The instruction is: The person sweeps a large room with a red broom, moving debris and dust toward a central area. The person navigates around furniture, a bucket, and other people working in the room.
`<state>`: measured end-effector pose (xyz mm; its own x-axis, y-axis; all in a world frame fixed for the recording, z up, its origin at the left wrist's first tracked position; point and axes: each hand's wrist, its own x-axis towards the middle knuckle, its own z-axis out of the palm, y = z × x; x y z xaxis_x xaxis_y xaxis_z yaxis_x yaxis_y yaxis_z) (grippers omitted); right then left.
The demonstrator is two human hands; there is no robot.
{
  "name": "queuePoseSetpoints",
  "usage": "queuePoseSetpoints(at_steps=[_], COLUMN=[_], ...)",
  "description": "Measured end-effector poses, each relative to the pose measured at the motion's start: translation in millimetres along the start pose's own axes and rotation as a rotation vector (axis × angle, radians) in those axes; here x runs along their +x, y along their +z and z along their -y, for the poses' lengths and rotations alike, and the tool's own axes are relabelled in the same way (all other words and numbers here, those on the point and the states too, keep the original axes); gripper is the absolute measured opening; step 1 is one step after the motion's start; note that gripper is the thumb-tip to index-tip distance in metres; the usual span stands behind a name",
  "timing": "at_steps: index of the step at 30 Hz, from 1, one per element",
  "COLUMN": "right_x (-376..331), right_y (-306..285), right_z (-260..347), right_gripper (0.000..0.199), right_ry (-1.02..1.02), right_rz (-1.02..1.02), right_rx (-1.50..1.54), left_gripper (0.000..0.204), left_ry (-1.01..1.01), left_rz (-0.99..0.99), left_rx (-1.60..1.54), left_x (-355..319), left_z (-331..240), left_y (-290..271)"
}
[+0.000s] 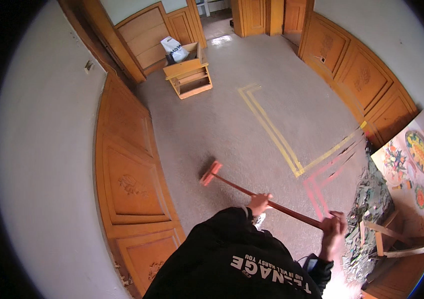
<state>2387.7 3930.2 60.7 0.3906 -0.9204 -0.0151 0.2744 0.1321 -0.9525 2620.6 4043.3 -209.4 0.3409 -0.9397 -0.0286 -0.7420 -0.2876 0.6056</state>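
A broom with a red head (211, 173) and a long reddish-brown handle slants across the grey floor, its head down at the left of my body. My left hand (259, 203) is closed round the middle of the handle. Nearer the handle's upper end, on the right, my right hand (334, 230) grips it too, somewhat blurred. The bristles under the broom head are too blurred to make out.
Wooden wall panels (131, 174) run along the left. A small wooden cabinet (192, 79) with a white bag (173, 49) stands at the far left. Yellow tape (272, 130) marks the floor. Debris (371, 204), a broken wooden chair (396, 234) and a food poster (416, 169) lie right.
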Motion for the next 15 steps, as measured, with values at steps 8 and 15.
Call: queuePoseSetpoints(at_steps=[8, 15], right_x=[-38, -30], right_y=[-12, -4], right_z=[54, -7], right_gripper=[0.02, 0.021], right_ry=[-0.335, -0.078], right_rz=[-0.021, 0.085], right_rx=[-0.042, 0.03], left_gripper=[0.034, 0.038], left_ry=[0.196, 0.012], left_rz=[0.011, 0.001], left_rx=[-0.087, -0.027], left_x=[17, -48], left_z=[-75, -6], left_y=[8, -1])
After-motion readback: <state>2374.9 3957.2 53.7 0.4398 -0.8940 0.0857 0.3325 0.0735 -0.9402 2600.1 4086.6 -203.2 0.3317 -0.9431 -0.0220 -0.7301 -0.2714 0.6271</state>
